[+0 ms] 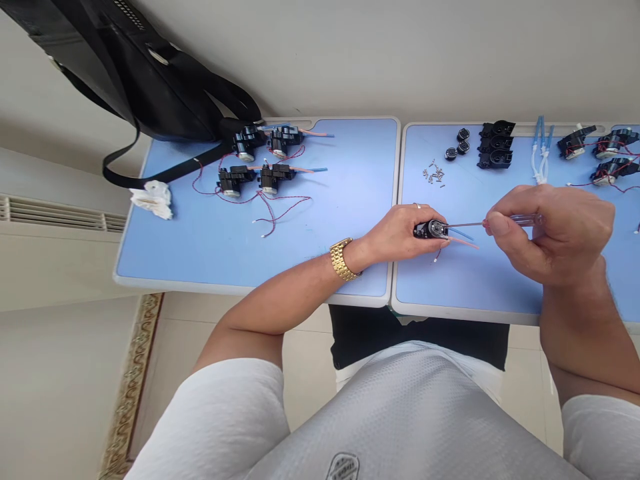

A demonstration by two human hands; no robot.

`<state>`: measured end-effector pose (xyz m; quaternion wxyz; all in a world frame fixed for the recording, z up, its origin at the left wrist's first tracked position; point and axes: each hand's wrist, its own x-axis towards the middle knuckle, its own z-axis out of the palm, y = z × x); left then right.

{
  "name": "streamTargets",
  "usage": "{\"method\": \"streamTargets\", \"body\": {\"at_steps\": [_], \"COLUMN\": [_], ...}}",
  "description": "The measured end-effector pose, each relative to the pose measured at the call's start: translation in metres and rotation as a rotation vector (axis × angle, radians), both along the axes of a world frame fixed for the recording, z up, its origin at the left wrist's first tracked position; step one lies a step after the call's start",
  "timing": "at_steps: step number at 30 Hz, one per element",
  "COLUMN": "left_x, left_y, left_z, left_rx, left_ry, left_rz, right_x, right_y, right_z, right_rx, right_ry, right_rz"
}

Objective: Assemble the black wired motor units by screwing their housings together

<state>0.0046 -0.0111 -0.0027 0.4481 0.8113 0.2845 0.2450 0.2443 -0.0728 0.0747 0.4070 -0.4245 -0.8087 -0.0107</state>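
Observation:
My left hand (400,233) grips a small black motor unit (430,230), from which blue and pink wires trail to the right. My right hand (550,233) pinches a thin metal-shafted tool with a clear handle (515,221), and its shaft reaches toward the motor's silver end. Below them lies the blue tabletop (475,280). Several black geared motor units with red wires (260,177) sit on the left table. Similar units (613,160) lie at the far right. Tiny metal screws (434,175) lie in a small pile above my left hand.
Black round parts (457,143), stacked black housings (495,145) and white-and-blue tubing (540,153) line the far table edge. A black bag (150,80) overlaps the left table's back corner, and crumpled tissue (153,200) sits at its left edge.

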Motion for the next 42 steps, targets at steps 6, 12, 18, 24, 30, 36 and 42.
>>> {"method": "streamTargets", "body": {"at_steps": [6,12,18,24,30,36,42], "left_x": [0.001,0.001,0.001,0.000,0.000,0.001,0.001], "left_y": [0.000,0.000,-0.001,0.000,-0.001,-0.001,-0.001], "left_z": [0.000,0.000,0.000,-0.002,-0.002,-0.002,0.001], "left_rx": [-0.005,-0.010,-0.004,-0.004,-0.003,0.010,0.015], "left_ry": [0.009,-0.002,0.021,0.023,0.014,0.038,0.019], "left_rz": [0.007,-0.001,-0.008,-0.021,-0.012,-0.015,-0.027], "right_x": [0.000,-0.002,0.003,0.012,0.012,0.012,0.012], "right_y": [0.004,0.011,0.003,0.004,0.003,0.005,0.001], "right_z": [-0.002,-0.005,-0.001,0.005,0.007,0.005,0.013], "right_rx": [0.031,0.121,-0.036,-0.114,-0.052,-0.012,-0.206], "right_ry": [-0.006,0.028,0.027,0.025,-0.027,-0.084,-0.107], "right_rz": [0.025,0.076,0.053,0.050,-0.054,-0.085,-0.048]}}
